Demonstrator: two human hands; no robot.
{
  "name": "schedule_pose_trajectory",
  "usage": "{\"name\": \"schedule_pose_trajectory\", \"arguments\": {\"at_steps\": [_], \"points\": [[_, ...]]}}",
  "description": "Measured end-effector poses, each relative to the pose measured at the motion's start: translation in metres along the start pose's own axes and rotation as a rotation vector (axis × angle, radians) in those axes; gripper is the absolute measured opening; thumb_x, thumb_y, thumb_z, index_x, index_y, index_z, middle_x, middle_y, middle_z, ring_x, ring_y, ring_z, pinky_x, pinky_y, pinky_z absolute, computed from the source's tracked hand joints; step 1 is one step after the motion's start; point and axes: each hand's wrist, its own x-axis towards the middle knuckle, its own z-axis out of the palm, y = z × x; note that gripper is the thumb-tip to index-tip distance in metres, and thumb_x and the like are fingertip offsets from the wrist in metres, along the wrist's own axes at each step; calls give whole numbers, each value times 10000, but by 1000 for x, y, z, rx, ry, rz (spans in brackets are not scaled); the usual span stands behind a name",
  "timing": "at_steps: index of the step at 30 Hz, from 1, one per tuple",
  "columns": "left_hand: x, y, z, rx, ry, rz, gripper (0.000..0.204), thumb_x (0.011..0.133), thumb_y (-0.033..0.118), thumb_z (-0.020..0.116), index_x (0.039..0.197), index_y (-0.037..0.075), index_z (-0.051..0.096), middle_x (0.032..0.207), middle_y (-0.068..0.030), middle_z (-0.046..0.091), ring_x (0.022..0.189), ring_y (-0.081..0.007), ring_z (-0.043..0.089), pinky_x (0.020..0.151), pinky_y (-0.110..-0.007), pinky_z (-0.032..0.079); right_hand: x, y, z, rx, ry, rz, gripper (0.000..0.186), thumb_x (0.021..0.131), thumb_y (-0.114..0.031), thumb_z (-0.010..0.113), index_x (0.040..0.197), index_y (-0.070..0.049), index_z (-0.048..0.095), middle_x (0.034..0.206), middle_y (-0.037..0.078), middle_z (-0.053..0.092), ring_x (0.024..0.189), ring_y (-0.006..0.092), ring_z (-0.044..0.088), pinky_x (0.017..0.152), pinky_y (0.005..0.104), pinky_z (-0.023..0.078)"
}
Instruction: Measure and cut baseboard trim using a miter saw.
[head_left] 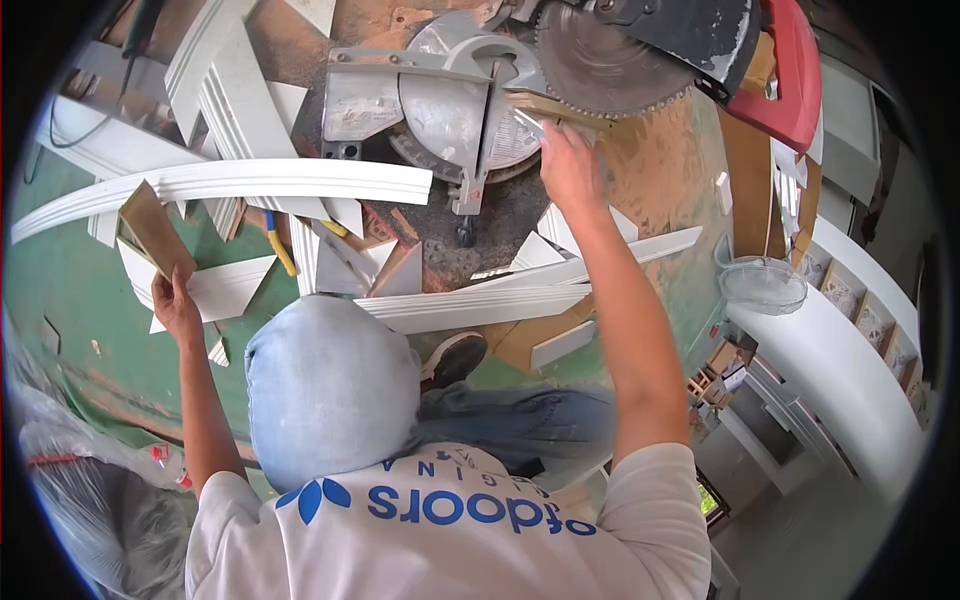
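Observation:
My left hand (pixel 176 303) is raised at the left and grips the lower end of a short moulding offcut (pixel 155 230) with a brown back and white edge. My right hand (pixel 570 165) reaches forward to the mitre saw (pixel 440 110) and pinches a small white piece (pixel 528 122) lying on a wooden strip right beside the toothed saw blade (pixel 600 60). The blade sits under a dark guard, with the red motor housing (pixel 790 80) to its right. The blade's motion cannot be judged.
A long white cornice moulding (pixel 250 185) lies across the green floor, with several white offcuts (pixel 470 305) around it. A yellow-handled tool (pixel 280 250) lies among them. A clear plastic tub (pixel 762 285) and a white curved counter (pixel 850 370) stand at the right. My bent knee (pixel 330 390) and shoe (pixel 455 358) are below.

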Motion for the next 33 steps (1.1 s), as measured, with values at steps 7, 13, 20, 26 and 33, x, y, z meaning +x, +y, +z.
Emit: {"name": "schedule_pose_trajectory", "arguments": {"at_steps": [7,13,20,26,33], "points": [[-5,5,6,63,-8,-15,374,1043,254,652,1281,-33,621,1173,-78,694,1061,-149,630,968,-300,479,12,1,10,-75,100,-123,365,912,-50,568,1262,-73,667,1112,125,659,1113,321,637,952,452,539],[5,-1,4,75,13,12,378,1054,275,637,1285,-24,621,1153,-73,691,1029,-146,625,948,-292,478,7,0,9,-47,47,-169,348,930,-62,565,1260,-84,673,1090,118,658,1090,312,641,908,449,548],[7,1,-6,146,-27,24,375,1035,290,666,1236,-25,644,1050,-57,699,936,-130,620,874,-280,488,-49,-6,11,38,-149,-355,315,966,-98,591,1271,-81,665,1032,113,654,992,336,649,863,459,545],[7,13,-11,200,-113,-5,351,1035,292,657,1204,-15,651,925,-13,656,812,-96,548,766,-261,459,-27,-21,-11,106,-12,-188,307,975,-126,607,1275,-111,670,1042,130,654,1014,336,655,849,468,550],[9,16,-8,288,-128,33,357,1040,308,642,1196,-12,664,863,-4,617,775,-98,509,733,-263,440,13,-14,3,-121,13,-120,384,914,-59,562,1275,-119,677,1071,123,657,1081,320,657,897,477,566]]}}
